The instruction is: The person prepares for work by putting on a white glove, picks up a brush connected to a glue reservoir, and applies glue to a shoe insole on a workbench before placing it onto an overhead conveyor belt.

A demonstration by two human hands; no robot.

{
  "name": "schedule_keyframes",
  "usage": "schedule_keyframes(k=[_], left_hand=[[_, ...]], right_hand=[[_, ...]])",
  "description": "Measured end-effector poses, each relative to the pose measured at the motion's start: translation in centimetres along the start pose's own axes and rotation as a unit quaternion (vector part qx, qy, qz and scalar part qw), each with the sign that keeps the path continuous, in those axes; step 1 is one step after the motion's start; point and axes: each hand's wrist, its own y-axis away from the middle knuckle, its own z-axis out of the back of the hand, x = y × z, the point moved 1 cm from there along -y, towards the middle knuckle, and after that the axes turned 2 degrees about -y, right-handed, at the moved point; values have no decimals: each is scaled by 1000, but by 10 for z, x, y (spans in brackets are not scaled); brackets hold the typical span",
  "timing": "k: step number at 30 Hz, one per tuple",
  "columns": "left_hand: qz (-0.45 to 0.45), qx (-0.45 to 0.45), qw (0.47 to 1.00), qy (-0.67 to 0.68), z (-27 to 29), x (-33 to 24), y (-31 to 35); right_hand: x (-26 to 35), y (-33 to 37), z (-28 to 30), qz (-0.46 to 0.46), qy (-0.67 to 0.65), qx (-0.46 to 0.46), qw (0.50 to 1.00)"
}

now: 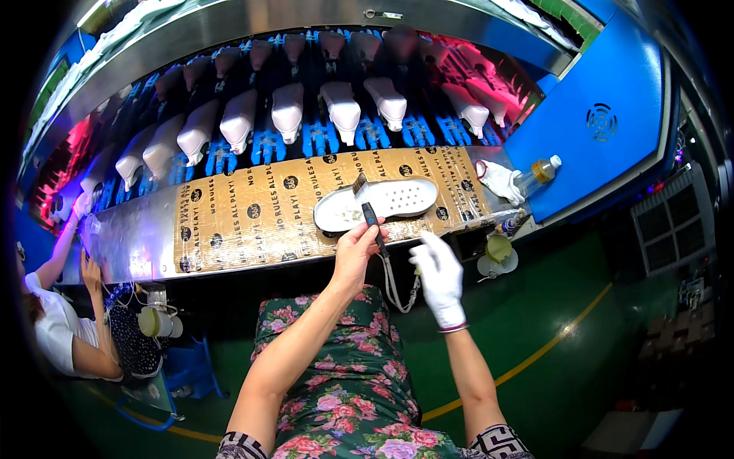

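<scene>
My bare left hand [356, 246] is closed around the black handle of a small flat brush [368, 214]. Its brown bristles point away from me, over a white shoe sole [417, 200]. The sole lies crosswise on printed cardboard [252, 210], dotted with holes on its right half and marked by a whitish patch near the brush. In a white glove, my right hand [440, 279] hangs just in front of the table edge, fingers apart and slightly blurred, holding nothing visible. A pale cord [391, 287] loops down between my hands.
Beyond the cardboard, rows of white shoe lasts [287, 113] stand on blue holders in a machine. A white glove [501, 182] and a bottle [537, 177] sit at the right end. At far left, a co-worker [73, 329] reaches toward the machine.
</scene>
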Motion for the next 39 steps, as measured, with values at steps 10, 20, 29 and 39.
schedule_keyframes(k=[10,20,29,39], left_hand=[[47,0,995,89,-1,-9,10],[59,29,989,133,3,-25,16],[83,87,971,208,7,-30,20],[125,178,909,356,15,-30,18]], right_hand=[[-71,-46,161,-64,526,-202,824],[-74,-62,155,-174,611,-117,764],[-85,-51,163,-100,597,-145,783],[-125,-34,201,28,578,-107,809]])
